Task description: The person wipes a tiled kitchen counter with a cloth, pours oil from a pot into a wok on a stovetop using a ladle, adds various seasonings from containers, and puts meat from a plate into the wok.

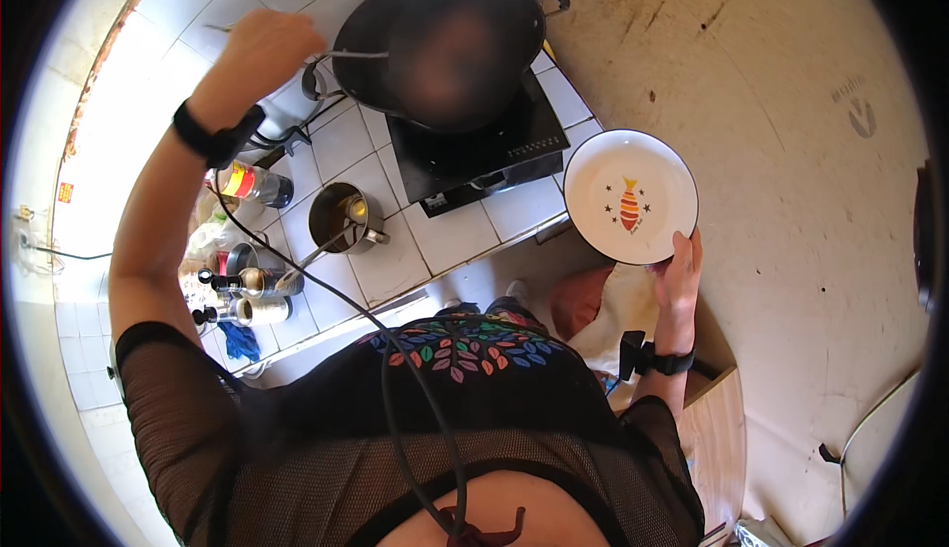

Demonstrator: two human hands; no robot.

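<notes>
My left hand (267, 54) grips the handle of a metal cooking utensil (359, 54), whose thin shaft reaches into a black wok (363, 17). Its far end and the wok's contents are lost in a dark blur with a reddish-brown patch. Under the wok lies a black glass-topped cooker (482, 154). My right hand (678, 273) holds a round white dish (663, 180) by its near right rim, off the counter's right edge. The dish has a dark rim and a striped fish with stars printed inside; it contains no food.
A metal pot (320, 224) with a ladle (322, 247) in it stands on the white-tiled counter (452, 243). Several seasoning bottles (256, 280) and a blue cloth (239, 341) are at the left. A black cable (319, 280) crosses the view. A beige wall (778, 176) lies right.
</notes>
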